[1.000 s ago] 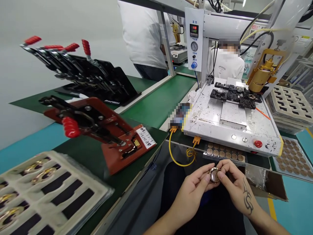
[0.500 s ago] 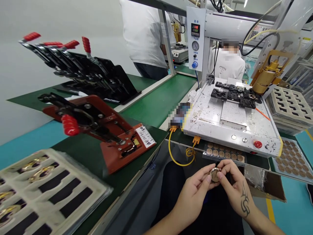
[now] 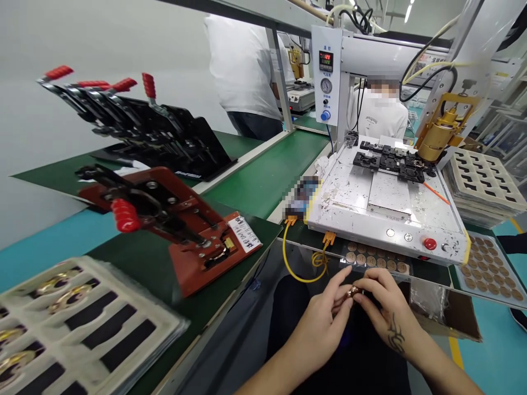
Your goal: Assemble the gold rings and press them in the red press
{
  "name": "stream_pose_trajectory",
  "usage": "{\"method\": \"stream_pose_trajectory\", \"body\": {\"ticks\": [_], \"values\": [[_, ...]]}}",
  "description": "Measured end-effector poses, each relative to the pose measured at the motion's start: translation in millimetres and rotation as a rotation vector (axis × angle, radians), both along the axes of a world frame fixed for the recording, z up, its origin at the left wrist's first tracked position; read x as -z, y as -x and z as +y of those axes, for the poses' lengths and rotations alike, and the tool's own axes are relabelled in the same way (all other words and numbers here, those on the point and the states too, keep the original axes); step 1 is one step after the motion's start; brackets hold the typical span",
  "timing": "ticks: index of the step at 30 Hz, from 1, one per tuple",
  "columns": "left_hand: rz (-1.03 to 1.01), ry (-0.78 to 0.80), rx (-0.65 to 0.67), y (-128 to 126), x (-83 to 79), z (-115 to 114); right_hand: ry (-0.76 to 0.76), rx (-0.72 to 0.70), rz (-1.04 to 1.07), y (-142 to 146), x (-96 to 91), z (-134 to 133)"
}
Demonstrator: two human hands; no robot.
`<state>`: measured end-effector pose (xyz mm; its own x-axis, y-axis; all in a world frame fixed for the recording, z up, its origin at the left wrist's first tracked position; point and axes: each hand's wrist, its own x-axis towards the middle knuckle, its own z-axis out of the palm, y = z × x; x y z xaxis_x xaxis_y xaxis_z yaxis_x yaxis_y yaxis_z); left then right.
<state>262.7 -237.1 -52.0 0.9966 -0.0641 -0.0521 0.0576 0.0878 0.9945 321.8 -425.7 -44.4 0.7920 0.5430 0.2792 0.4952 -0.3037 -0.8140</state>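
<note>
Both my hands meet over my lap, below the bench edge. My left hand (image 3: 325,323) and my right hand (image 3: 385,310) pinch a small round gold-rimmed part (image 3: 353,291) between their fingertips; only its top edge shows. Just above them lies a strip of round brown discs (image 3: 376,260) under the white machine base (image 3: 387,214). A red toggle-clamp jig (image 3: 173,225) sits on the bench to my left.
A white tray with gold parts (image 3: 78,323) lies at lower left. Black clamp jigs (image 3: 144,131) stand behind the red one. A green conveyor belt (image 3: 267,175) runs away. Two people in white (image 3: 247,66) work beyond. Stacked trays (image 3: 486,186) and a disc sheet (image 3: 489,269) are at right.
My hands have turned the round part edge-on and closed over it, so its face no longer shows. The view has shifted a little downward.
</note>
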Motion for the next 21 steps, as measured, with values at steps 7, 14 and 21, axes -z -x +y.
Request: {"method": "stream_pose_trajectory", "body": {"ticks": [7, 14, 21], "values": [[0.012, 0.156, -0.162, -12.1, -21.8, 14.0, -0.363, 0.109, 0.575, -8.2, -4.5, 22.0], [0.02, 0.048, -0.145, -5.2, -35.3, 24.0, -0.299, -0.054, 0.437, -13.7, -1.6, 31.1], [-0.057, -0.157, -0.202, 5.3, -55.4, 39.4, -0.006, -0.384, -0.264, -39.8, -23.3, 41.6]]}}
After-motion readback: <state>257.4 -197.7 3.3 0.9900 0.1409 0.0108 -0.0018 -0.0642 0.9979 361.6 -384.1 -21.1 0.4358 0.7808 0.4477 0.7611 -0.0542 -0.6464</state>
